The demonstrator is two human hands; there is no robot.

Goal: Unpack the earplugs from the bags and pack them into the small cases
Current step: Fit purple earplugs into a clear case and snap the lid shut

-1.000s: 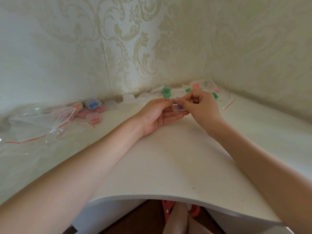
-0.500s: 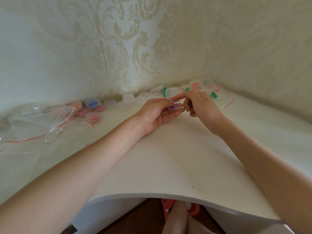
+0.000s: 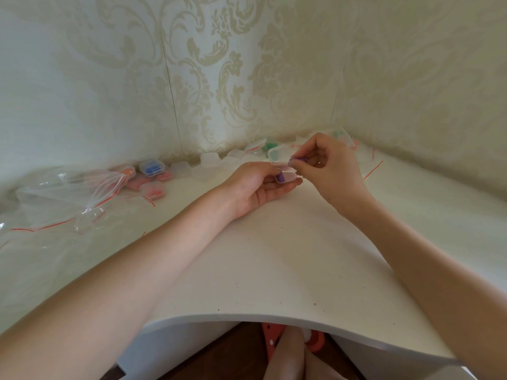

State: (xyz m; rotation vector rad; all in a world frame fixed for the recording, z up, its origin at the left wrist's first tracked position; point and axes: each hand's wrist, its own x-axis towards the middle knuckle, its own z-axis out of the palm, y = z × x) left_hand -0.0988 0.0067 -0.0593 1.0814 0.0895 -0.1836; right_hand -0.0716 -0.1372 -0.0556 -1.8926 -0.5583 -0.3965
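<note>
My left hand (image 3: 255, 185) lies palm up on the white table and holds a small clear case (image 3: 286, 176) with its lid standing open. One purple earplug (image 3: 280, 177) sits in the case's left side. My right hand (image 3: 326, 165) hovers just above the case and pinches a second purple earplug (image 3: 300, 159) between thumb and forefinger, right beside the raised lid. Both hands are near the back corner of the table.
Empty clear cases (image 3: 207, 160) line the wall. Filled cases with blue (image 3: 151, 167) and pink (image 3: 153, 189) earplugs lie at the left, beside crumpled clear zip bags (image 3: 68, 193). Green earplugs and bags (image 3: 267, 146) sit in the corner. The table's curved front edge (image 3: 247, 319) is close to me.
The case's lid has been flipped open. My right hand has lifted slightly and now holds a purple earplug over the case; my left hand stayed in place.
</note>
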